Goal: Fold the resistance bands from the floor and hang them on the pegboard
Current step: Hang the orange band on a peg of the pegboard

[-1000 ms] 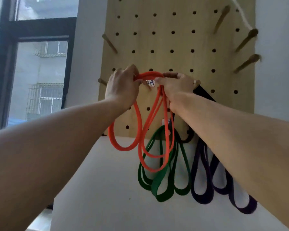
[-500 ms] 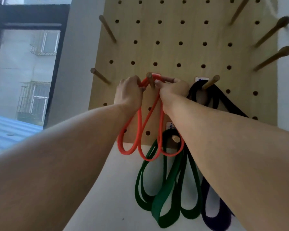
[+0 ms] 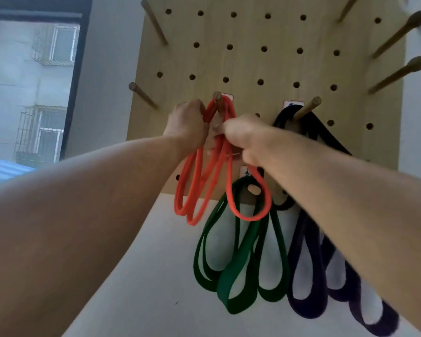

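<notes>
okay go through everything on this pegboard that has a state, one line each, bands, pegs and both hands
Orange rubber resistance band: folded, looped over a wooden peg, both hands on it.
Dark green flat band: folded, hanging from a lower peg.
Dark purple band: hanging, top hidden by the right arm.
Black band: hung on its peg.
Left hand: closed on orange strands.
Right hand: pinching orange strands.

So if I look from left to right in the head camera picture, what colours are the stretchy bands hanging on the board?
Orange band → green band → purple band. The hands are on the orange band.
</notes>
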